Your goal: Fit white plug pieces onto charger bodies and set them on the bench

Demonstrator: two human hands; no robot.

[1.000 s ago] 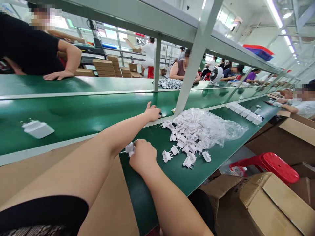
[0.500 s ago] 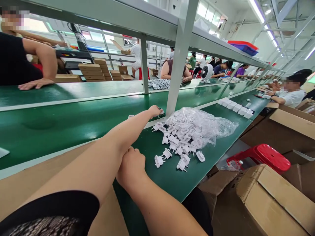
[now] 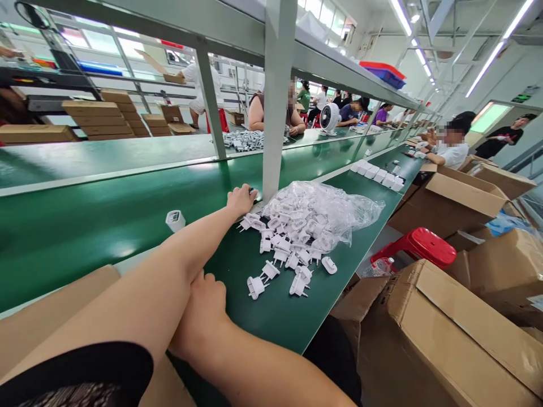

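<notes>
The white plugs lie heaped on the green bench, spilling from a clear bag. The left hand rests just beside the heap's far edge, by a post; whether it grips anything cannot be told. The right hand sits near the closest plugs, curled, its hold hidden under the left forearm.

White plugs are heaped on a dark green bench, partly in a clear bag. A white charger is seen on the glossy green belt. A red stool is set among brown boxes. A black sleeve is edged with a speckled pattern.
</notes>
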